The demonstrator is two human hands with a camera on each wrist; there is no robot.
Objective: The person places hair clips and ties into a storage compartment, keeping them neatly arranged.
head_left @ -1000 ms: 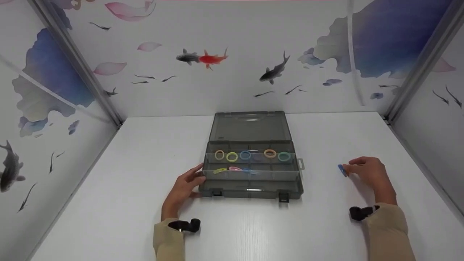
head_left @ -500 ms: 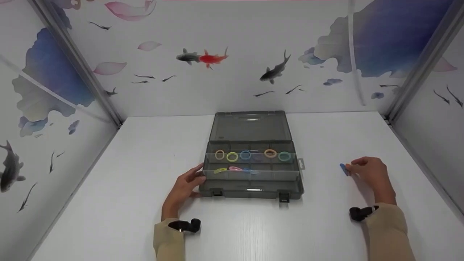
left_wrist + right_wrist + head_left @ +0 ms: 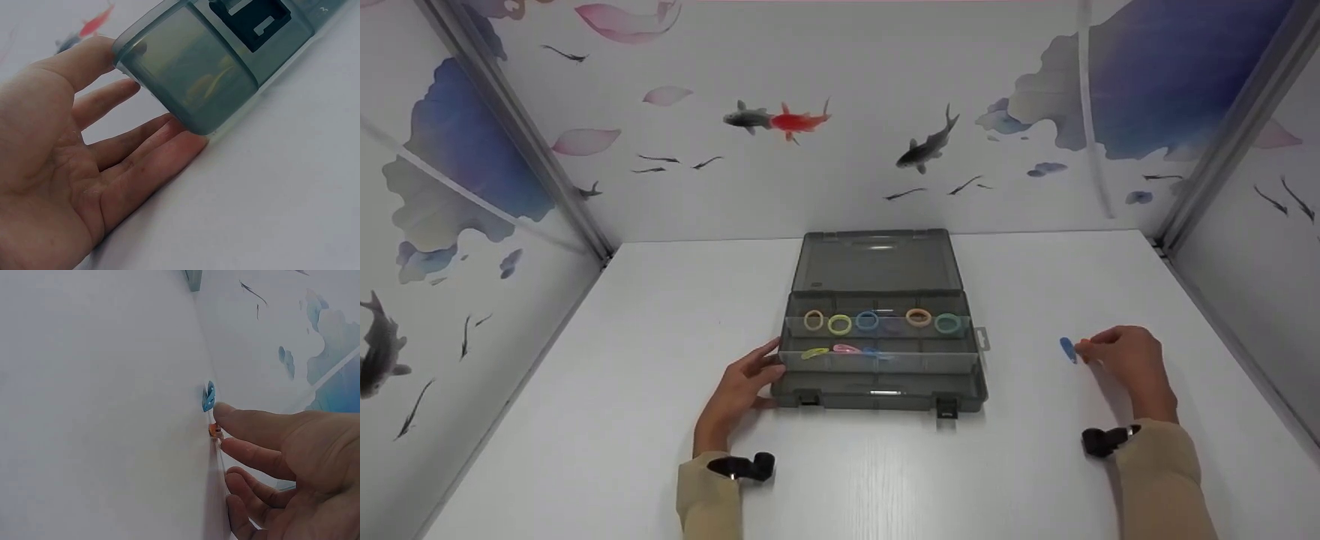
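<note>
The grey divided box (image 3: 879, 400) stands with its lid up. My left hand (image 3: 739, 386) is at its left end; in the left wrist view fairly straight fingers (image 3: 163, 163) touch its corner and lower edge. To the right of the box, my right hand (image 3: 1129, 364) pinches a small orange hair clip (image 3: 1084, 351), mostly hidden by the fingertips. Just left of it is a blue snap hair clip (image 3: 1067, 349). In the right wrist view, the blue clip (image 3: 208, 397) appears bent apart beside the thumb, with the orange clip (image 3: 214, 431) between thumb and forefinger.
Several coloured hair ties (image 3: 868, 321) sit in the box's back row. Yellow, pink (image 3: 847, 349) and blue hair clips lie in the middle row. A latch (image 3: 947, 409) hangs at the front. Printed white walls enclose the white table (image 3: 877, 480).
My right hand has shifted slightly, and more of the orange clip shows at its fingertips. The blue clip has turned a little and now stands apart from the fingers. My left hand has stayed still.
</note>
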